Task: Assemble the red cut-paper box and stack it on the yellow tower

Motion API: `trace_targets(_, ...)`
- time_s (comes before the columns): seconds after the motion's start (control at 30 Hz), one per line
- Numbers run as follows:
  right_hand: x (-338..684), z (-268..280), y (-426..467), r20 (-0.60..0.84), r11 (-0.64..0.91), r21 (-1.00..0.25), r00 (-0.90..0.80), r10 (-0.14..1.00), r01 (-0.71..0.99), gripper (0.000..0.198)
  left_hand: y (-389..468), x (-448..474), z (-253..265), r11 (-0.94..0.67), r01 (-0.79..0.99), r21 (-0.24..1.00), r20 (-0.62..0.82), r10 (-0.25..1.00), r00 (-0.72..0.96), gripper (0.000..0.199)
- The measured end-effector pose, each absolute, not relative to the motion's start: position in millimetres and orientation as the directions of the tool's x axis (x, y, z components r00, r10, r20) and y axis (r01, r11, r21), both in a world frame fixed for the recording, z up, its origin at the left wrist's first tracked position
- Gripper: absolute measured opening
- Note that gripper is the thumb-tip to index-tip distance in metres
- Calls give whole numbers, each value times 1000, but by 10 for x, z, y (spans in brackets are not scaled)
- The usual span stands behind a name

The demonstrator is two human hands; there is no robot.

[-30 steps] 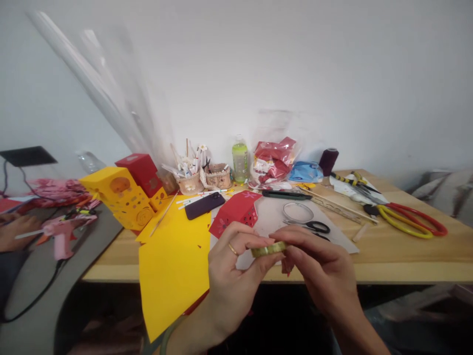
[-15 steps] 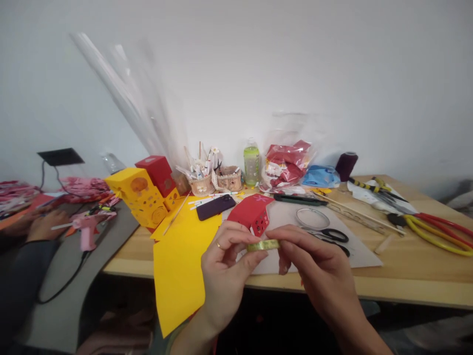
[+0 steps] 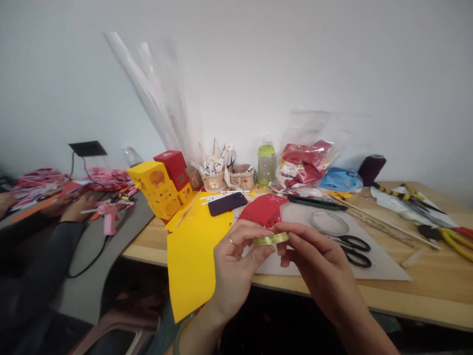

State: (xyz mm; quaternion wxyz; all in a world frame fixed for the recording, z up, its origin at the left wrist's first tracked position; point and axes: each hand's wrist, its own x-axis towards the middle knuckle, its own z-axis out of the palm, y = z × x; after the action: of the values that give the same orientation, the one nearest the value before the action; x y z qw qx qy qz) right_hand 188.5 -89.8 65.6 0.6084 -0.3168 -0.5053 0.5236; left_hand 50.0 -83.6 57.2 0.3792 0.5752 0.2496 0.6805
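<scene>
A narrow yellow-green roll of tape (image 3: 271, 239) is held flat in front of me, above the table's front edge. My left hand (image 3: 238, 259) is closed on its left side, thumb below and fingers above. At its right end my right hand (image 3: 318, 256) pinches the rim with the fingertips; some of these fingers are hidden. Just behind the roll stands a red paper box (image 3: 263, 208) with small cut-out holes, partly covered by my hands. Black-handled scissors (image 3: 357, 250) lie right of my right hand, and a thin silvery ring-shaped coil (image 3: 329, 223) lies behind them.
Yellow paper (image 3: 192, 266) hangs over the table edge at left. A phone (image 3: 227, 203), yellow box (image 3: 155, 190), green bottle (image 3: 266, 161) and bagged red pieces (image 3: 305, 162) stand or lie behind. Another person's hands (image 3: 76, 207) work near a pink glue gun (image 3: 109, 217).
My view has turned a little left, so the table things appear further right. Both hands still hold the roll of tape, which is tilted slightly differently.
</scene>
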Motion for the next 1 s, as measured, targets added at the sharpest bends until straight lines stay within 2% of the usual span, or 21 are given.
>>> trace_targets(0.1,1858,715,-862,330,296,-922,-108,938,-251,17,-841,447,599,-626,-123,770,624,779,-59,15)
trace_targets(0.2,1841,786,-815,328,287,-936,-214,920,-202,14,-836,403,621,-636,-93,766,633,771,-68,16)
trace_targets(0.43,1868,793,-729,337,275,-934,-307,890,-227,8,-781,364,579,-605,-290,741,615,786,-69,20)
trace_targets(0.57,1859,814,-716,360,300,-929,-345,867,-216,7,-778,337,594,-618,-311,722,640,767,-39,17)
trace_targets(0.67,1845,840,-711,359,299,-931,-373,855,-211,9,-806,320,634,-640,-269,719,656,754,-39,18)
trace_targets(0.9,1848,817,-690,327,240,-941,-460,826,-237,12,-881,300,710,-699,-47,713,699,715,-23,20)
trace_targets(1.0,1844,770,-674,333,213,-933,-471,817,-290,14,-843,308,677,-631,-164,758,639,769,-9,20)
